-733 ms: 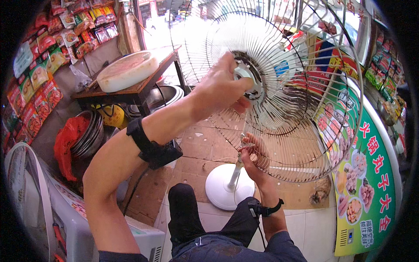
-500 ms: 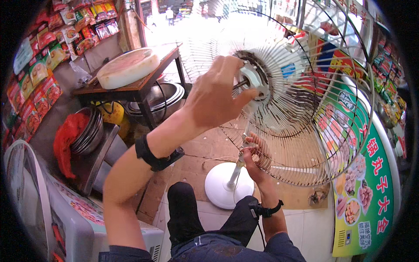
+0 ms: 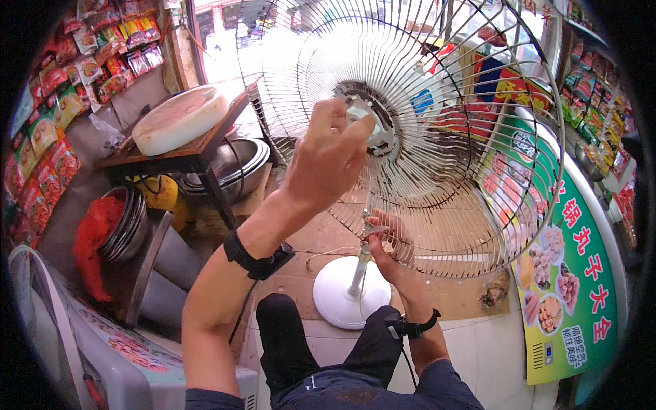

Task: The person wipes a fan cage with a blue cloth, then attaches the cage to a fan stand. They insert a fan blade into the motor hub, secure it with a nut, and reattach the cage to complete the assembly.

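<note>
In front of me stands a pedestal fan without blades, its wire cage (image 3: 437,183) spreading up and to the right. My left hand (image 3: 328,150) reaches to the cage's centre, fingers curled onto a white plastic nut (image 3: 380,139) at the hub. The fingers partly cover the nut and hide the shaft. Below the cage, my right hand (image 3: 391,240) wraps round the upper part of the fan pole (image 3: 357,277). Some cage wires pass in front of its fingers. The round white base (image 3: 335,301) rests on the floor just beyond my knees.
A thick round chopping board (image 3: 181,119) lies on a wooden table (image 3: 205,150) at left, with metal basins (image 3: 239,164) underneath. A freezer with a green printed panel (image 3: 581,273) stands at right. Food packets (image 3: 102,55) hang on the left wall. A white appliance (image 3: 137,369) sits near left.
My left hand has turned at the hub, its fingers curling closer round the nut and covering the shaft. My right hand keeps its hold on the pole. The view has shifted slightly.
</note>
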Available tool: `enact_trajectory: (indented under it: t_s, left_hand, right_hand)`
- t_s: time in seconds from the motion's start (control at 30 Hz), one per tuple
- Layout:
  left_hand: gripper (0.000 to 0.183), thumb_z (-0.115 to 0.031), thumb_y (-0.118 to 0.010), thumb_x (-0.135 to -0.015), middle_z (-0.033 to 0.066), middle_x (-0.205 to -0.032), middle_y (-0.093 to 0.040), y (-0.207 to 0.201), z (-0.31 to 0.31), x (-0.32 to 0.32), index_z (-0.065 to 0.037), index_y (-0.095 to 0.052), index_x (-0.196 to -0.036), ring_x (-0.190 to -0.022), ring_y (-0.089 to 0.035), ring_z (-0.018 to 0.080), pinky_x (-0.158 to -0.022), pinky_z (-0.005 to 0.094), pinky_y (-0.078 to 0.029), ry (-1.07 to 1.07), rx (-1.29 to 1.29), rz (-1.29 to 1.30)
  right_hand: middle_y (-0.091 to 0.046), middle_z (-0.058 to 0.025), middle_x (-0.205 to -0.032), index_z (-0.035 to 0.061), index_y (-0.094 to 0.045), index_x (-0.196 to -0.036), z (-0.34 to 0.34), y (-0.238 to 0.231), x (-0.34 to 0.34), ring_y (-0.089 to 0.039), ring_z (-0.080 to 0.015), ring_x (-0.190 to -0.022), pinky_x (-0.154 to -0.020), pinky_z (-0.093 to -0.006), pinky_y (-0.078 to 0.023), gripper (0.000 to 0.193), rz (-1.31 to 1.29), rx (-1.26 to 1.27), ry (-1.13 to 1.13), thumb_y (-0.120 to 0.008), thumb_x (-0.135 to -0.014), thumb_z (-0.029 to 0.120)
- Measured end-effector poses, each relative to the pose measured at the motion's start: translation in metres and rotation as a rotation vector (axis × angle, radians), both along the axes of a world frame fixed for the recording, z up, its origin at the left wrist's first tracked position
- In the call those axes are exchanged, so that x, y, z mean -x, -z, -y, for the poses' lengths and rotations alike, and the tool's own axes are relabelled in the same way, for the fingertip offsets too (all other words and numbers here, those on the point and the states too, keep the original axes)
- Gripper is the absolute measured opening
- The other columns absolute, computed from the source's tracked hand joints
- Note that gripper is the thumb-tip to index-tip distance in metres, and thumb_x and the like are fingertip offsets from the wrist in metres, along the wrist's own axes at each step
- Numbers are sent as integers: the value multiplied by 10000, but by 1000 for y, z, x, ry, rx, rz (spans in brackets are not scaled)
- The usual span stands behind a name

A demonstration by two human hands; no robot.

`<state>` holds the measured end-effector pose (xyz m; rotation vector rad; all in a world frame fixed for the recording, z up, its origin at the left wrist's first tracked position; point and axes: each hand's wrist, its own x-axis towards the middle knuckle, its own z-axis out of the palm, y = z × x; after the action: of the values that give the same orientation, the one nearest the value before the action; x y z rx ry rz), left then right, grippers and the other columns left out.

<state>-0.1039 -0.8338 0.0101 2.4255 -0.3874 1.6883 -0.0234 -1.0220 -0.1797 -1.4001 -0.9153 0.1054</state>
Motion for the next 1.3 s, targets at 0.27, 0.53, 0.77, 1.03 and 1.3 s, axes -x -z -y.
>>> enact_trajectory:
  t_s: [0.27, 0.53, 0.77, 1.03, 1.3]
  left_hand:
    - [412, -39, -701, -868, 234, -1225, -540, -15, -11, 7, -77, -659, -1276, -942, -680, 338, -813, 426, -607, -153, -307, -157]
    - [386, -29, -696, -886, 248, -1104, -575, -13, -10, 5, -85, -637, -1263, -853, -688, 349, -602, 400, -593, -117, -355, -149]
    - [267, -68, -762, -851, 224, -1111, -604, 1, -11, -4, -103, -729, -1113, -900, -695, 288, -601, 287, -627, 58, -299, 244]
    - [283, -163, -757, -772, 264, -1309, -603, 15, -28, 2, -106, -731, -1047, -1022, -689, 294, -842, 339, -631, 207, -147, 189]
    - [518, -171, -670, -803, 201, -1474, -494, -12, -48, 32, -110, -641, -1316, -991, -658, 239, -893, 352, -596, 421, 43, -338]
  right_hand:
    - [-687, -83, -1308, 22, -524, -1513, 4, -3, -4, -676, -124, -1039, -850, -282, -577, 542, -24, -7, -61, -696, -1007, 112]
    - [-674, -105, -1339, 53, -527, -1495, 0, -6, 2, -695, -137, -1026, -805, -260, -592, 495, -47, -24, -29, -683, -1031, 129]
    - [-701, -105, -1260, 21, -548, -1437, 7, -2, 2, -651, -106, -926, -814, -269, -570, 454, 84, 100, 128, -681, -1004, 41]
    - [-719, -40, -1055, 54, -638, -1266, 34, 44, 10, -672, -143, -895, -810, -321, -547, 262, -204, 347, 192, -653, -1042, 189]
    - [-715, -55, -1108, 67, -627, -1289, -7, -30, 104, -707, -180, -862, -776, -314, -569, 258, -1253, 149, 18, -614, -1055, 173]
